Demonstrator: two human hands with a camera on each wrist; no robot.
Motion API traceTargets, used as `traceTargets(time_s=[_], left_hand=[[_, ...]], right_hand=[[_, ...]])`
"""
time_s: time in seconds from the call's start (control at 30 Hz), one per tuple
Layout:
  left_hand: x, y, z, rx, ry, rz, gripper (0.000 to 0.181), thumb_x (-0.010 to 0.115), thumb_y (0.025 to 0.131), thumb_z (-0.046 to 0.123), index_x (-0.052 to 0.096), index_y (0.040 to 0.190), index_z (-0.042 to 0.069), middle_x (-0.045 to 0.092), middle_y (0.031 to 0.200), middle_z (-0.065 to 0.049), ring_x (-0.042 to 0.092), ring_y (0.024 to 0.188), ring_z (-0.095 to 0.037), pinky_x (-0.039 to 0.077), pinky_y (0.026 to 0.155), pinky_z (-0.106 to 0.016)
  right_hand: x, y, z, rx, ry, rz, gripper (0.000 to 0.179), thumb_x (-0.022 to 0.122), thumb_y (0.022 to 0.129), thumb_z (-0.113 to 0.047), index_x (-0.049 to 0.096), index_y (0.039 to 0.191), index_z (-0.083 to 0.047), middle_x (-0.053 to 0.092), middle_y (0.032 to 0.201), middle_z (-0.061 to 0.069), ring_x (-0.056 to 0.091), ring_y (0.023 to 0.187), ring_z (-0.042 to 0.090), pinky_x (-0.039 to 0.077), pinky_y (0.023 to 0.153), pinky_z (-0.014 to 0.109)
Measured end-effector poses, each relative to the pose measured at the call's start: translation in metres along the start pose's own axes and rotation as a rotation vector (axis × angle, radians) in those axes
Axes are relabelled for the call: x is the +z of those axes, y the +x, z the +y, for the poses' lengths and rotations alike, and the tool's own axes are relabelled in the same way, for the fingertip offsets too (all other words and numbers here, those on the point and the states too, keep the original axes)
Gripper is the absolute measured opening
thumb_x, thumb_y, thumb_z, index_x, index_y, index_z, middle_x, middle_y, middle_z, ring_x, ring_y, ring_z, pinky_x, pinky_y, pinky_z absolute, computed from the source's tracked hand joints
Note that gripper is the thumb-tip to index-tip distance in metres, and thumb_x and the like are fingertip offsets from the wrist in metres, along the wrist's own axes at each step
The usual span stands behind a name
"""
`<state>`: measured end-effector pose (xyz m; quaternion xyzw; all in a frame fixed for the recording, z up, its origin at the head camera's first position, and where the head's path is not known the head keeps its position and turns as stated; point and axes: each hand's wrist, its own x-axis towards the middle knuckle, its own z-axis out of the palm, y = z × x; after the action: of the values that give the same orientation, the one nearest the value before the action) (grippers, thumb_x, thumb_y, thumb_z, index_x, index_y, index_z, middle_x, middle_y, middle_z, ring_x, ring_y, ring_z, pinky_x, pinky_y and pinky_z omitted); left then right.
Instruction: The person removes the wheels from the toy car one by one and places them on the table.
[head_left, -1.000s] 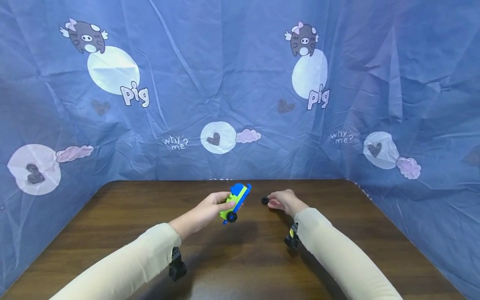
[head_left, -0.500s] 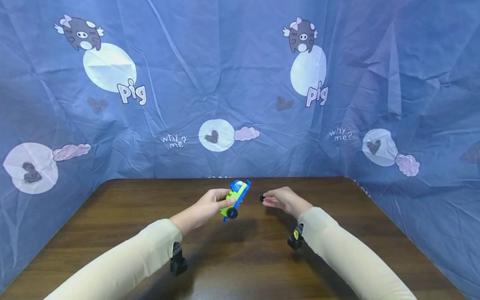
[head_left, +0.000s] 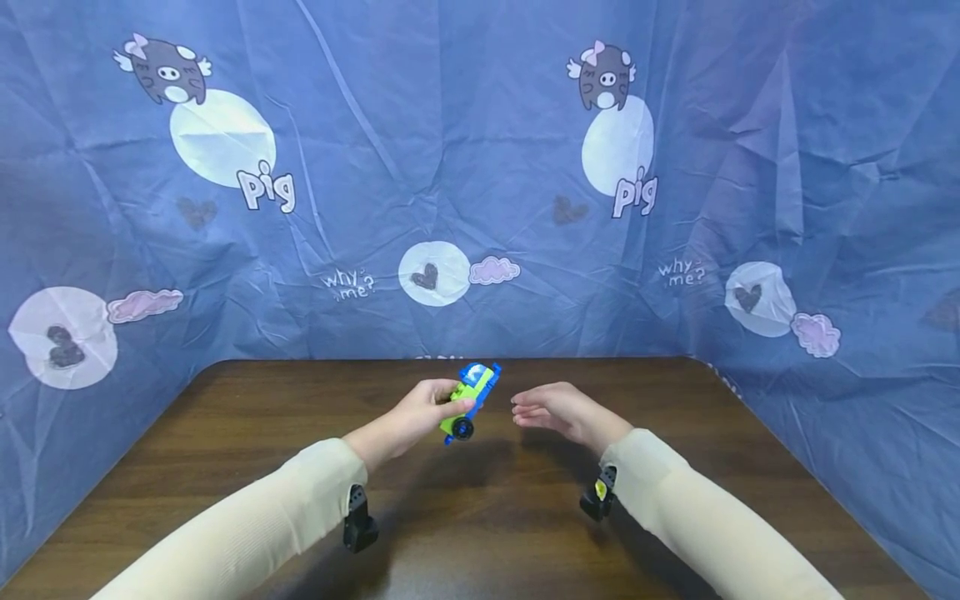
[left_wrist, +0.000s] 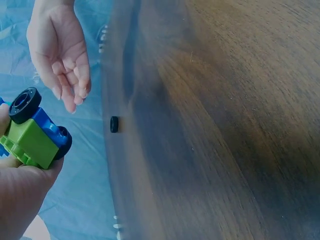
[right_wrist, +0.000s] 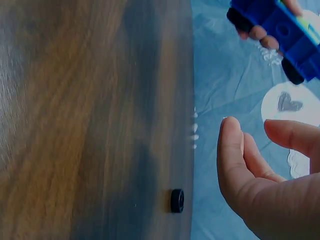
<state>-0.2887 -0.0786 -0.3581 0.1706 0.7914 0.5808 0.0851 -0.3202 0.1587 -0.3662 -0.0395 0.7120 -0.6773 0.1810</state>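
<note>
My left hand (head_left: 416, 419) holds a green and blue toy car (head_left: 471, 398) tilted above the table, thumb along its side. Black wheels show on the car (left_wrist: 37, 132) in the left wrist view, and its blue underside faces the right wrist camera. To the car's right, my right hand (head_left: 566, 411) hovers with nothing in it, fingers extended and slightly bent, thumb apart from them in the right wrist view. A loose black wheel (right_wrist: 177, 200) stands on its tread on the table, away from both hands; the right hand hides it in the head view.
The brown wooden table (head_left: 300, 400) ends in a rounded far edge. Behind and around it hangs a blue printed cloth (head_left: 480, 167) with pigs and hearts. A black camera (head_left: 360, 521) is worn under the left wrist, another camera (head_left: 596, 496) under the right.
The right hand has shifted slightly left, toward the car, and now covers the loose wheel that showed at its fingertips in the head view. The left hand keeps its hold on the car.
</note>
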Motion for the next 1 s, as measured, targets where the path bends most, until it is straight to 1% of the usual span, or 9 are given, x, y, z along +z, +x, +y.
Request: traceTargets(time_s=[0.1,0.2,0.3,0.4,0.5,0.6,0.8,0.87,1.0], left_hand=[[0.000,0.000,0.001,-0.017,0.004,0.014,0.044,0.059,0.096,0.017,0.051,0.129,-0.011,0.065,0.109,-0.016,0.060,0.086,-0.010,0.052,0.078,-0.026],[0.000,0.000,0.002,-0.024,0.002,0.021,0.045,0.059,0.096,0.017,0.050,0.130,-0.012,0.064,0.110,-0.017,0.060,0.087,-0.012,0.052,0.079,-0.027],[0.000,0.000,0.004,-0.048,0.000,0.040,0.046,0.060,0.096,0.017,0.050,0.131,-0.010,0.064,0.113,-0.016,0.061,0.090,-0.014,0.053,0.081,-0.029],[-0.002,0.000,0.005,-0.060,0.006,0.050,0.047,0.060,0.096,0.019,0.050,0.133,-0.009,0.064,0.115,-0.016,0.061,0.093,-0.015,0.053,0.084,-0.031],[-0.003,0.000,0.004,-0.051,0.009,0.044,0.046,0.060,0.096,0.019,0.050,0.132,-0.009,0.064,0.116,-0.017,0.061,0.093,-0.016,0.053,0.084,-0.031],[-0.003,-0.001,0.005,-0.037,0.010,0.038,0.044,0.060,0.096,0.019,0.052,0.130,-0.009,0.065,0.113,-0.017,0.062,0.090,-0.015,0.052,0.083,-0.030],[-0.001,-0.003,0.009,-0.020,0.003,0.038,0.041,0.060,0.096,0.019,0.055,0.127,-0.007,0.067,0.109,-0.016,0.062,0.086,-0.013,0.053,0.080,-0.030],[0.000,-0.004,0.011,-0.011,0.005,0.038,0.040,0.061,0.096,0.019,0.056,0.126,-0.007,0.067,0.107,-0.016,0.063,0.085,-0.013,0.054,0.080,-0.030],[0.001,-0.005,0.013,0.002,0.026,0.038,0.039,0.061,0.095,0.019,0.058,0.123,-0.007,0.068,0.104,-0.013,0.062,0.085,-0.012,0.053,0.079,-0.028]], right_hand=[[0.006,-0.006,-0.001,-0.024,-0.010,-0.052,0.036,0.053,0.094,0.002,0.049,0.124,0.022,0.069,0.093,0.012,0.068,0.082,0.015,0.055,0.087,0.034],[0.013,-0.012,-0.003,-0.033,-0.009,-0.098,0.038,0.054,0.093,0.002,0.047,0.125,0.022,0.070,0.093,0.013,0.068,0.082,0.016,0.056,0.086,0.033],[0.020,-0.016,-0.004,-0.030,0.000,-0.127,0.040,0.056,0.092,0.002,0.046,0.127,0.020,0.070,0.094,0.014,0.069,0.083,0.016,0.057,0.084,0.032],[0.027,-0.020,-0.005,-0.046,-0.002,-0.162,0.043,0.056,0.092,0.002,0.043,0.129,0.020,0.071,0.093,0.013,0.070,0.083,0.016,0.057,0.083,0.032],[0.033,-0.024,-0.005,-0.063,-0.010,-0.193,0.043,0.056,0.092,0.002,0.042,0.129,0.021,0.071,0.090,0.009,0.070,0.082,0.016,0.057,0.084,0.033],[0.039,-0.028,-0.005,-0.075,-0.035,-0.223,0.040,0.056,0.093,0.001,0.045,0.126,0.020,0.070,0.088,0.008,0.070,0.082,0.017,0.057,0.084,0.034],[0.049,-0.032,-0.005,-0.118,-0.126,-0.284,0.029,0.061,0.091,-0.003,0.053,0.113,0.015,0.071,0.095,0.020,0.070,0.080,0.018,0.057,0.081,0.037],[0.052,-0.032,-0.005,-0.136,-0.168,-0.311,0.025,0.063,0.090,-0.004,0.056,0.108,0.012,0.071,0.095,0.021,0.070,0.077,0.018,0.058,0.080,0.038],[0.060,-0.034,-0.007,-0.182,-0.254,-0.365,0.023,0.066,0.090,-0.008,0.059,0.105,0.009,0.071,0.088,0.018,0.069,0.073,0.018,0.057,0.080,0.044]])
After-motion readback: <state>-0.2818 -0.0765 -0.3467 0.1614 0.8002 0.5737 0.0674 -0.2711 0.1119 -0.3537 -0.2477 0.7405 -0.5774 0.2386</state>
